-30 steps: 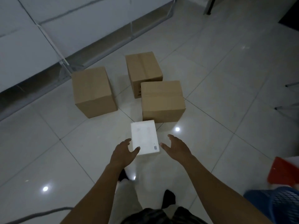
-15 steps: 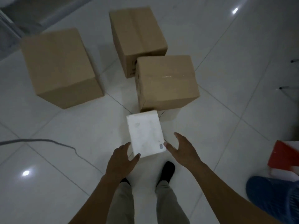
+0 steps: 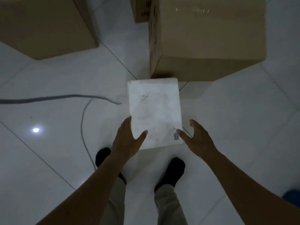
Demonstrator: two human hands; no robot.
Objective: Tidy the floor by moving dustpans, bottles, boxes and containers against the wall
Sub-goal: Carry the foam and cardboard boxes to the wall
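Both hands have come in closer to the white box (image 3: pixel 154 111) than half a sec ago, & the L thumb now lies on its top.

The white box is a flat block w/ square corners & a dull, scuffed top. A small grey label (image 3: pixel 176 136) sits at its near R corner. It lies on the floor (image 3: pixel 243 127) just ahead of the person's feet (image 3: pixel 175 168), in dark socks. Its far end is right up by the big brown box (image 3: pixel 211 38); can't tell if they touch.

L hand (image 3: pixel 125 140): straight fingers (image 3: pixel 126 124) lie along the box's L side, thumb on top. R hand (image 3: pixel 198 138): fingers (image 3: pixel 194 125) spread wide & off the box's side, thumb tip at the label corner. No firm hold shows.

The big brown box is plain cardboard w/ shiny tape on top. A 2nd brown box (image 3: pixel 45 25) sits far L, a 3rd brown box (image 3: pixel 141 10) peeks in behind. The floor is smooth, shiny white tile w/ thin dark lines. A thin grey cable (image 3: pixel 48 99) curls over it on the L, near a bright light spot (image 3: pixel 36 130).
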